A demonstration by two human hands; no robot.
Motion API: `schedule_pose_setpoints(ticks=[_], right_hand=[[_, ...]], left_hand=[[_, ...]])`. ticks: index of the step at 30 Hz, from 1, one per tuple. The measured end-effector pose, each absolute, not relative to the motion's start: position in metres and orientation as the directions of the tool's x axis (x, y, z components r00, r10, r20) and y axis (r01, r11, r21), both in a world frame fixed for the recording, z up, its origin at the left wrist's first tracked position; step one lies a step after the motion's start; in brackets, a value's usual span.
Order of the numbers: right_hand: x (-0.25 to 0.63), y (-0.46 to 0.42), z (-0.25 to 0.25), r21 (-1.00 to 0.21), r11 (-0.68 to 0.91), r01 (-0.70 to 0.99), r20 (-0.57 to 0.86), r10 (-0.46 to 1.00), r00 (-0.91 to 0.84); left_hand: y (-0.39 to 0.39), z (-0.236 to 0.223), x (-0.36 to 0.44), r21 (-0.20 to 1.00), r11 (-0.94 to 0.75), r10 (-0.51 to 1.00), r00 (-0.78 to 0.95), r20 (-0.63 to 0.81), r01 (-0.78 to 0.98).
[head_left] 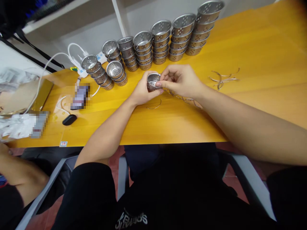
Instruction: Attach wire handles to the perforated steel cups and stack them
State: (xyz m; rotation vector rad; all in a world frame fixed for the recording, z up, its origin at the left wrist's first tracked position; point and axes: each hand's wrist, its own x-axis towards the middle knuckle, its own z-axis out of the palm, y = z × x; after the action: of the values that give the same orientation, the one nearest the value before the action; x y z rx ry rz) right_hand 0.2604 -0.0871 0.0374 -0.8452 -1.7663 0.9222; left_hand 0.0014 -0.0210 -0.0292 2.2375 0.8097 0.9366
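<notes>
A small perforated metal cup (152, 83) is tilted with its mouth toward me, held in the curled fingers and thumb of my left hand (141, 88). At the cup's right rim, my right hand (178, 80) has its thumb and fingers pinched together; whatever lies between them is too small to make out. Beneath my right hand, several thin curved wires (189, 99) lie on the table. A single curved wire (157, 106) rests just below my left hand, and a bunch of curved wires (222, 79) sits off to the right.
Stacks of perforated metal cups (161, 41) line the back of the yellow table (168, 127), with shorter stacks (116, 72) at the left. A phone (80, 96), white cables (51, 57) and a small black device (69, 119) lie left. Another person's arm (21, 169) is at lower left.
</notes>
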Motion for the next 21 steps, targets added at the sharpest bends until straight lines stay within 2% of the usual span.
schedule_pose_setpoints(ticks=[4, 8, 14, 21], right_hand=[[0.266, -0.088, 0.04, -0.797, 0.549, 0.253, 0.505, 0.834, -0.221], [0.273, -0.089, 0.042, -0.714, 0.587, 0.382, 0.526, 0.81, -0.261], [0.277, -0.088, 0.043, -0.686, 0.628, 0.368, 0.536, 0.778, -0.328], [0.275, -0.083, 0.031, -0.61, 0.692, 0.386, 0.528, 0.718, -0.453]], left_hand=[[-0.015, -0.031, -0.001, 0.68, -0.679, 0.695, 0.542, 0.472, 0.278], [-0.009, -0.031, -0.005, 0.651, -0.685, 0.709, 0.505, 0.492, 0.327], [-0.005, -0.036, -0.005, 0.611, -0.74, 0.656, 0.503, 0.563, 0.281], [-0.008, -0.036, -0.005, 0.613, -0.75, 0.636, 0.525, 0.565, 0.249]])
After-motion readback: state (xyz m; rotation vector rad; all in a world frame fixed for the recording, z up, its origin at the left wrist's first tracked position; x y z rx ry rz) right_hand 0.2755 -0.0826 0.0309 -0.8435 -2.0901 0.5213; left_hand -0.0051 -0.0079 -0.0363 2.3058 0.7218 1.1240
